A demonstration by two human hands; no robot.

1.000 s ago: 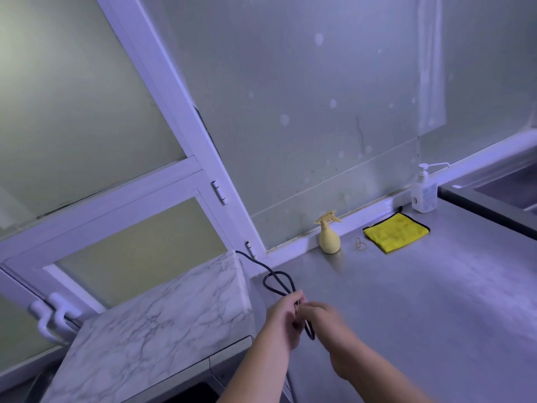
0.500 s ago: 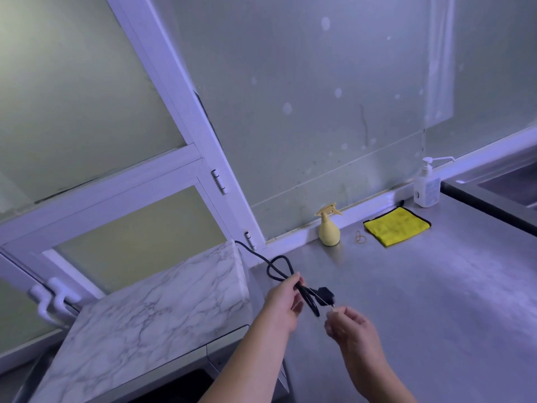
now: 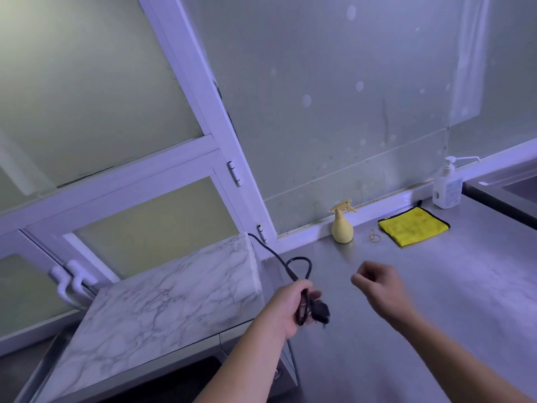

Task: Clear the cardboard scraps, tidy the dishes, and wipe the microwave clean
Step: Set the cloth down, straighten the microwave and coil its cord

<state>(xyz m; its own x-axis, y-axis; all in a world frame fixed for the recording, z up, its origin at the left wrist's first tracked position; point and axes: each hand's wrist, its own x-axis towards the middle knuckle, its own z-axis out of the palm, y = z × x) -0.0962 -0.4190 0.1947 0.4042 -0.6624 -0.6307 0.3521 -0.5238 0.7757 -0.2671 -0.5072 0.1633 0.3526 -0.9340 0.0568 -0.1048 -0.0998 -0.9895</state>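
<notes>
The microwave (image 3: 162,303) with a marble-patterned top stands at the lower left of the steel counter (image 3: 436,301). Its black power cord (image 3: 290,266) runs from behind it in a loop. My left hand (image 3: 290,306) grips the bundled cord, and the black plug (image 3: 321,311) hangs from its fingers. My right hand (image 3: 377,283) hovers to the right above the counter, fingers loosely curled with nothing visible in them. A folded yellow cloth (image 3: 414,226) lies near the back wall beside a yellow spray bottle (image 3: 343,225).
A white pump bottle (image 3: 447,187) stands at the back right by the edge of a sink (image 3: 511,193). A rubber band (image 3: 374,235) lies between spray bottle and cloth. A white-framed window (image 3: 116,181) rises behind the microwave.
My right hand has let go of the cord and moved up and right, away from my left hand. The plug now hangs lower from my left hand.
</notes>
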